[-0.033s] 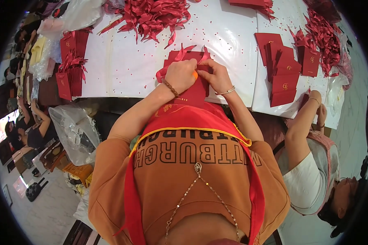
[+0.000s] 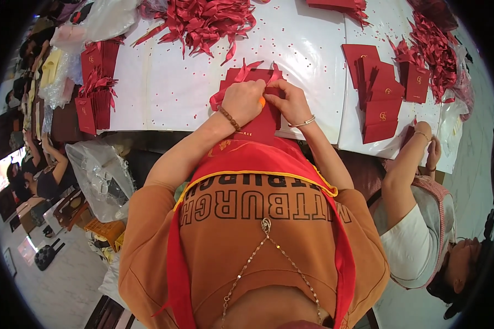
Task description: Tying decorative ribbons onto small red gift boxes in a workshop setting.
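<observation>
Head view. White surface (image 2: 307, 82), small red specks scattered over it. Mid near edge: red packet (image 2: 269, 122) under both hands. Left hand (image 2: 242, 102) curled closed on a red ribbon (image 2: 217, 100), which shows at its outer side. Right hand (image 2: 292, 103): thumb and forefinger bent, tips beside left fingertips; exact grip unclear. Far edge, left of middle: heap of red ribbons (image 2: 206, 22). Near left corner: upright packet stack (image 2: 86, 115). Toward near right corner: overlapping red packets (image 2: 381, 118); co-worker's forearm (image 2: 403, 164) reaches over the near edge.
</observation>
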A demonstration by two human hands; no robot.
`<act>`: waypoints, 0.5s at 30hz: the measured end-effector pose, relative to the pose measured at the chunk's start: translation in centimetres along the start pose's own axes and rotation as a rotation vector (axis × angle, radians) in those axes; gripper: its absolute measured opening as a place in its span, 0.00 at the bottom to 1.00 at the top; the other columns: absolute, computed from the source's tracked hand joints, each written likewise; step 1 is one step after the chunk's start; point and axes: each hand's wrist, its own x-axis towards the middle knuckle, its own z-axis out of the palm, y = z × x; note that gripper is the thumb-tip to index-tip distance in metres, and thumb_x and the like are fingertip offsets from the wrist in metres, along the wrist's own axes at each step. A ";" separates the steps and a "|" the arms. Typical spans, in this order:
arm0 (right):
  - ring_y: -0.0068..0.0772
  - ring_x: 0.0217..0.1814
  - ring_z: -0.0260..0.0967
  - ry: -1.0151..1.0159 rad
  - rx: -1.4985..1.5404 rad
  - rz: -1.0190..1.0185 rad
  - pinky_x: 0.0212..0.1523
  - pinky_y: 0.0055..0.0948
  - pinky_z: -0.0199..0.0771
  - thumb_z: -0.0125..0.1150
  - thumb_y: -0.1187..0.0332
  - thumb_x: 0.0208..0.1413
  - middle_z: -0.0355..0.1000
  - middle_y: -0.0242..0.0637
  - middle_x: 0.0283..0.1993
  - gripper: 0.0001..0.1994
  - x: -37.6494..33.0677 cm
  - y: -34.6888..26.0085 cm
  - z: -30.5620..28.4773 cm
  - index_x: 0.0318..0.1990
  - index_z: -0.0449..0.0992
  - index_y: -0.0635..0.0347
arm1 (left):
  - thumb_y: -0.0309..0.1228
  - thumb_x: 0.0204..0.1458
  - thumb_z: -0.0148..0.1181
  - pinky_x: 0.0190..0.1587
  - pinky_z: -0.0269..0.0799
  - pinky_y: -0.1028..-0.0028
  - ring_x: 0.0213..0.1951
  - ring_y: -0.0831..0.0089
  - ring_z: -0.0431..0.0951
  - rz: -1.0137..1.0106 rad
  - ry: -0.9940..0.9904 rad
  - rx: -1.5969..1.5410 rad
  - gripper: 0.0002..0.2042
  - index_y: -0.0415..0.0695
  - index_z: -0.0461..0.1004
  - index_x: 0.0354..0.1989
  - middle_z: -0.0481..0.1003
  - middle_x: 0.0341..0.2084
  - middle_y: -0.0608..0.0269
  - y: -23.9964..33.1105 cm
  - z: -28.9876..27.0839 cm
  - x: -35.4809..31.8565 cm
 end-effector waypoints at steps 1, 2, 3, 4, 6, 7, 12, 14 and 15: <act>0.29 0.25 0.65 0.020 -0.038 -0.014 0.29 0.25 0.66 0.63 0.71 0.41 0.71 0.40 0.28 0.13 0.0 -0.3 0.2 0.37 0.73 0.62 | 0.25 0.39 0.54 0.25 0.68 0.64 0.23 0.57 0.73 0.032 -0.006 0.082 0.04 0.39 0.67 0.24 0.72 0.18 0.54 0.1 0.0 0.0; 0.29 0.24 0.65 0.040 -0.075 -0.028 0.29 0.25 0.65 0.62 0.71 0.41 0.71 0.40 0.28 0.12 -0.1 -0.5 0.2 0.37 0.73 0.62 | 0.24 0.39 0.53 0.25 0.68 0.63 0.23 0.57 0.73 0.064 -0.012 0.165 0.04 0.40 0.67 0.24 0.72 0.18 0.54 0.3 -0.1 -0.1; 0.29 0.24 0.65 0.039 -0.074 -0.030 0.29 0.25 0.65 0.62 0.71 0.41 0.71 0.40 0.28 0.12 -0.1 -0.7 0.2 0.37 0.73 0.62 | 0.24 0.39 0.53 0.25 0.68 0.63 0.23 0.57 0.73 0.063 -0.011 0.166 0.04 0.40 0.67 0.24 0.72 0.18 0.54 0.5 -0.2 0.0; 0.29 0.24 0.65 0.030 -0.033 0.004 0.28 0.26 0.65 0.62 0.70 0.42 0.71 0.40 0.28 0.12 -0.2 -0.9 0.1 0.36 0.73 0.61 | 0.25 0.39 0.53 0.25 0.68 0.64 0.23 0.57 0.74 0.088 -0.007 0.170 0.04 0.39 0.67 0.24 0.72 0.18 0.54 0.6 -0.3 0.0; 0.30 0.24 0.65 0.020 0.008 0.037 0.28 0.26 0.65 0.62 0.70 0.42 0.71 0.41 0.27 0.11 -0.2 -0.9 0.1 0.36 0.73 0.61 | 0.25 0.39 0.54 0.25 0.68 0.65 0.23 0.57 0.74 0.114 -0.003 0.174 0.04 0.39 0.68 0.24 0.72 0.18 0.54 0.4 -0.5 0.2; 0.30 0.24 0.65 0.033 -0.011 0.025 0.28 0.26 0.65 0.62 0.70 0.42 0.71 0.41 0.27 0.11 -0.3 -0.7 0.2 0.36 0.73 0.61 | 0.25 0.39 0.54 0.24 0.68 0.66 0.23 0.57 0.74 0.022 -0.050 0.049 0.04 0.39 0.68 0.23 0.73 0.18 0.54 -0.1 -0.6 0.5; 0.27 0.24 0.65 0.087 0.049 -0.035 0.28 0.25 0.65 0.62 0.70 0.42 0.71 0.39 0.27 0.11 -0.3 0.0 0.8 0.35 0.74 0.61 | 0.24 0.37 0.56 0.23 0.67 0.70 0.19 0.62 0.74 -0.175 -0.024 -0.247 0.04 0.39 0.70 0.23 0.72 0.17 0.53 -0.8 -0.6 -0.2; 0.25 0.25 0.65 0.094 0.111 -0.021 0.28 0.24 0.64 0.63 0.71 0.41 0.72 0.37 0.27 0.11 -0.3 0.1 1.0 0.34 0.74 0.63 | 0.24 0.37 0.56 0.23 0.67 0.70 0.19 0.63 0.73 -0.096 0.061 -0.172 0.05 0.39 0.70 0.24 0.72 0.17 0.54 -0.6 0.0 -0.5; 0.25 0.25 0.65 0.093 0.112 -0.020 0.28 0.24 0.64 0.63 0.71 0.41 0.72 0.37 0.27 0.11 -0.3 0.2 1.0 0.34 0.74 0.63 | 0.24 0.37 0.56 0.22 0.67 0.71 0.19 0.64 0.73 -0.018 0.146 -0.098 0.05 0.39 0.70 0.25 0.72 0.17 0.54 -0.3 0.1 -0.6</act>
